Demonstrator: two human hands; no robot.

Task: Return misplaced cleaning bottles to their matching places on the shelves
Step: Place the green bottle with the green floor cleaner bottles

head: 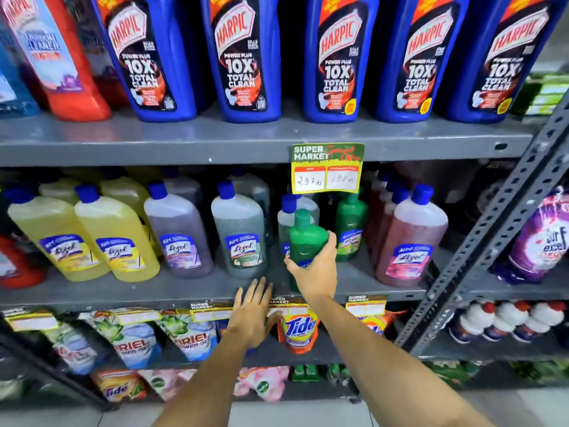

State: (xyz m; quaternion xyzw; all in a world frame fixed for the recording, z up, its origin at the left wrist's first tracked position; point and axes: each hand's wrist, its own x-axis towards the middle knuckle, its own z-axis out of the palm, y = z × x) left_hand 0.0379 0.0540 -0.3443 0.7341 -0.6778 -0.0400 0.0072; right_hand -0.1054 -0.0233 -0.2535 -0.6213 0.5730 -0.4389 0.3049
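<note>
My right hand (314, 266) grips a green Lizol bottle (306, 238) with a green cap, held upright just above the middle shelf (184, 288). A second green bottle (351, 229) stands right behind it to the right, under the price tag. A clear bottle with a blue cap (288, 217) sits directly behind the held one. My left hand (254, 312) hovers flat with fingers spread at the shelf's front edge, holding nothing. Yellow (114, 238), purple (177, 235), grey-green (238, 235) and pink (409, 241) Lizol bottles line the same shelf.
Blue Harpic bottles (243, 57) fill the top shelf. A supermarket price tag (327, 167) hangs from its edge. Tide (300, 328) and Ariel pouches (191, 337) sit on the shelf below. A slotted metal upright (492, 226) slants at right, beside a purple Surf Excel pouch (542, 241).
</note>
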